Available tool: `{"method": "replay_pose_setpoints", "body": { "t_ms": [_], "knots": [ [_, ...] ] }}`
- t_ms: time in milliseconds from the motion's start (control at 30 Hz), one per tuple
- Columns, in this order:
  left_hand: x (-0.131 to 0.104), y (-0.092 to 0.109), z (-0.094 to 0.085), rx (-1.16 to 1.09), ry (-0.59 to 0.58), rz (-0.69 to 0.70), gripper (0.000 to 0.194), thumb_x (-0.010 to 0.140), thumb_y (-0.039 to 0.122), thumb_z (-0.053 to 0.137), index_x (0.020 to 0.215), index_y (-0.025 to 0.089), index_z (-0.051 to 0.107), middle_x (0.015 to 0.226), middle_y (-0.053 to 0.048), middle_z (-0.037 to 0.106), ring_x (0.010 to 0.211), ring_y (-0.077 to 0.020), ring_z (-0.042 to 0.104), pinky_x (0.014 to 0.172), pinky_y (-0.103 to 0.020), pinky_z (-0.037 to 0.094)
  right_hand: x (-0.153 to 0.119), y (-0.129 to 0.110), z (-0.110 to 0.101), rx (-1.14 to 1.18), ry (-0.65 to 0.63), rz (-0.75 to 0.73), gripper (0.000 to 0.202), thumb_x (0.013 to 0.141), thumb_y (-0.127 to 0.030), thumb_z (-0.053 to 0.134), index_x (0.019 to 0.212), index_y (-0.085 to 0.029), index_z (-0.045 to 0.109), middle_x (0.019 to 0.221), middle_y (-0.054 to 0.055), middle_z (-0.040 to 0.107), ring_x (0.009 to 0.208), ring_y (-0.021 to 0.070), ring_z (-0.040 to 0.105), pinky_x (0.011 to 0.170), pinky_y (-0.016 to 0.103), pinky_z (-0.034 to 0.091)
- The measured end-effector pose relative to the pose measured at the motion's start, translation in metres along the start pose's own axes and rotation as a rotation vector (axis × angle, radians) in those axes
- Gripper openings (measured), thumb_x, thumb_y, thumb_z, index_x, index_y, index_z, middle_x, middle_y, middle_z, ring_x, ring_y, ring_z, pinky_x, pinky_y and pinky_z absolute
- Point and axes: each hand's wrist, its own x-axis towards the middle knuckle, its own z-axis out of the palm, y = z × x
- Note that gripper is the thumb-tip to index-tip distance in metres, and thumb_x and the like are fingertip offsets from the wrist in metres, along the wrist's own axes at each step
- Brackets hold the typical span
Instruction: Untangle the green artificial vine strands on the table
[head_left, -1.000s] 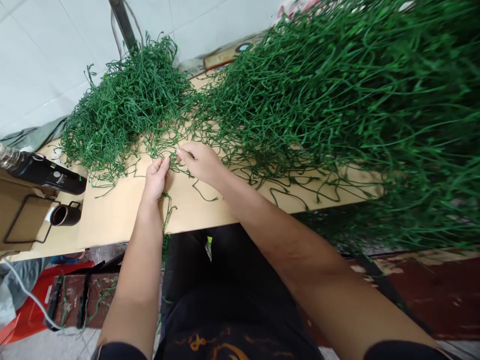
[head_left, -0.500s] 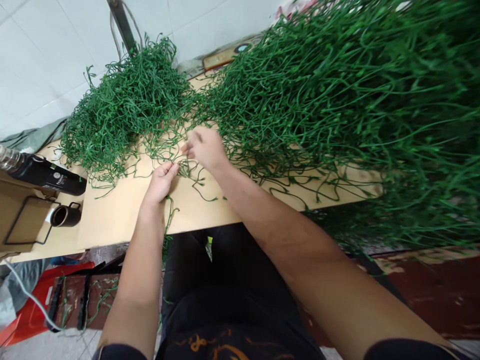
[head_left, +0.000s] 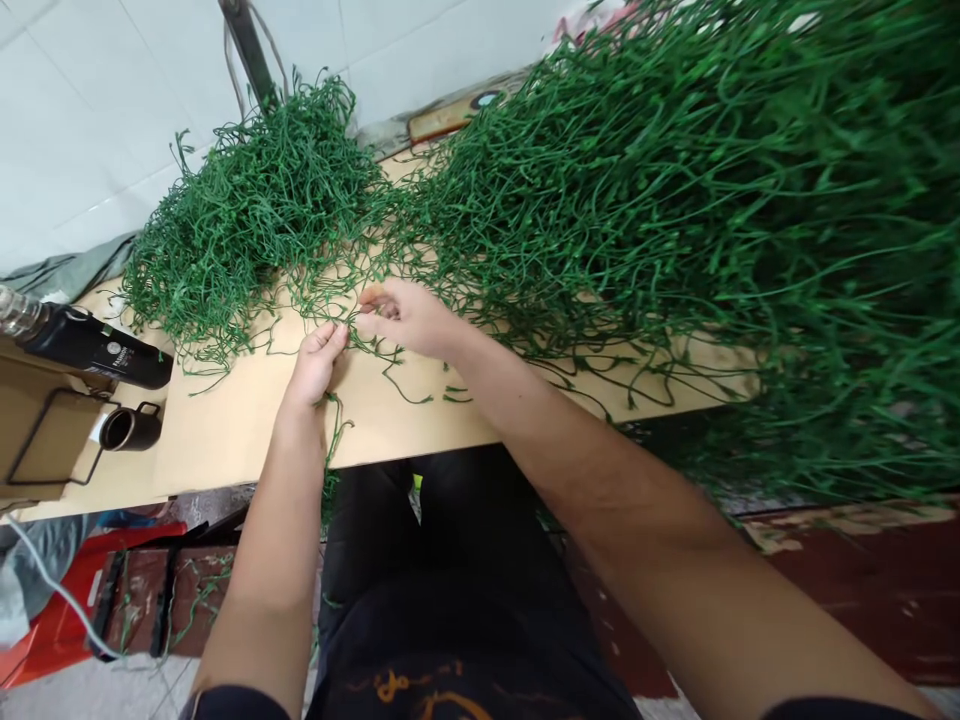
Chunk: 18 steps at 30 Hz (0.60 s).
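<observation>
My left hand (head_left: pixel 316 362) is closed in a pinch above the board, thumb pressed on the bent fingers. It grips a thin green cord (head_left: pixel 335 425), whose knotted ends hang below the palm over the board's front edge. My right hand (head_left: pixel 405 316) is just to the right, close to the left fingertips. Its fingers are curled in towards the thumb, and an orange-brown covering shows at one fingertip. Whatever lies between those fingers is too small to make out. Loose green cords (head_left: pixel 394 375) with knotted ends lie around and under both hands.
A heap of green cords (head_left: pixel 247 200) stands at the back left. A much larger pile (head_left: pixel 675 180) fills the right and hangs over the edge. On the left are a black flask (head_left: pixel 105 350) and a dark mug (head_left: pixel 131 428). A metal post (head_left: pixel 249 50) rises behind.
My right hand has come down and slightly left, turning so its thumb is nearer the left fingertips. My left hand has shifted slightly left, still closed.
</observation>
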Motion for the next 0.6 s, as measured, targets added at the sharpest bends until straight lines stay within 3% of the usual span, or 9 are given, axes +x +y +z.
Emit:
{"method": "replay_pose_setpoints", "body": {
  "t_ms": [100, 167, 267, 600],
  "knots": [
    [0.001, 0.001, 0.0, -0.02, 0.016, -0.016, 0.04, 0.073, 0.032, 0.069, 0.052, 0.014, 0.041, 0.044, 0.008, 0.029, 0.039, -0.0001, 0.022, 0.038, -0.013, 0.016, -0.002, -0.003, 0.003, -0.049, -0.176, -0.041, 0.016, 0.07, -0.021, 0.063, 0.084, -0.015, 0.057, 0.077, -0.001, 0.056, 0.054, 0.0056, 0.039, 0.053, 0.024, 0.038],
    [0.002, 0.001, 0.0, -0.027, 0.028, -0.031, 0.039, 0.073, 0.031, 0.069, 0.052, 0.014, 0.041, 0.044, 0.008, 0.03, 0.038, 0.0, 0.022, 0.038, -0.013, 0.016, -0.002, -0.005, 0.001, -0.063, -0.225, -0.068, 0.006, 0.073, -0.02, 0.058, 0.076, -0.016, 0.054, 0.066, -0.004, 0.049, 0.053, 0.0059, 0.037, 0.052, 0.023, 0.035],
    [0.002, -0.001, 0.0, -0.044, 0.027, -0.046, 0.04, 0.072, 0.03, 0.07, 0.051, 0.014, 0.04, 0.044, 0.008, 0.029, 0.038, 0.0002, 0.022, 0.038, -0.013, 0.015, -0.002, -0.007, -0.002, -0.113, -0.199, -0.079, 0.012, 0.077, -0.019, 0.052, 0.066, -0.017, 0.048, 0.057, -0.006, 0.041, 0.053, 0.0068, 0.034, 0.053, 0.023, 0.031],
    [0.0, -0.001, 0.004, 0.041, 0.024, -0.017, 0.041, 0.071, 0.032, 0.071, 0.051, 0.014, 0.04, 0.045, 0.007, 0.031, 0.041, -0.0015, 0.023, 0.04, -0.017, 0.016, 0.003, -0.01, -0.004, -0.356, -0.013, -0.144, 0.028, 0.082, -0.024, 0.046, 0.055, -0.018, 0.044, 0.059, -0.001, 0.041, 0.063, 0.0117, 0.04, 0.064, 0.028, 0.032]
  ]
}}
